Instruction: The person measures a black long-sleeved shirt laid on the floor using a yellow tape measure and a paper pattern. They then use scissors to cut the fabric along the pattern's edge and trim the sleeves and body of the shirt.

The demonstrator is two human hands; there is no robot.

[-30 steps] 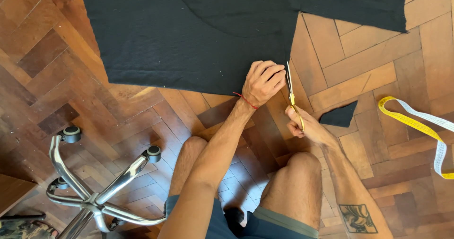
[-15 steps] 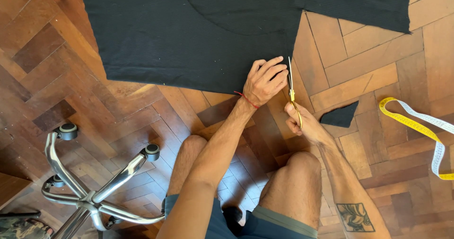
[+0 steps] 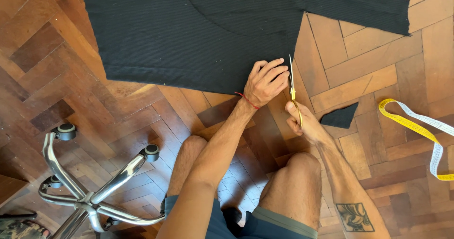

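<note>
A large piece of black fabric lies spread flat on the wooden parquet floor, filling the far part of it, with a narrower strip running off toward the far right corner. The person sits on the floor with bare knees drawn up, leaning over the cloth's near right corner. The left hand lies on that corner, palm down, fingers loosely curled and pressing on the cloth rather than gripping it, apparently to keep the edge flat and steady just beside the blades. The right hand is closed around the yellow handles of a pair of scissors, whose blades point away from the person and run along the fabric's right-hand edge, close to the left fingertips; whether the blades are parted or shut is too fine to tell. A small black offcut lies on bare floor just right of the right hand, apart from the main cloth. Further right, near the floor's right edge, a yellow and white measuring tape lies in a loose loop, within reach. At the near left corner stands the chrome base of a wheeled chair, well apart from the cloth.
</note>
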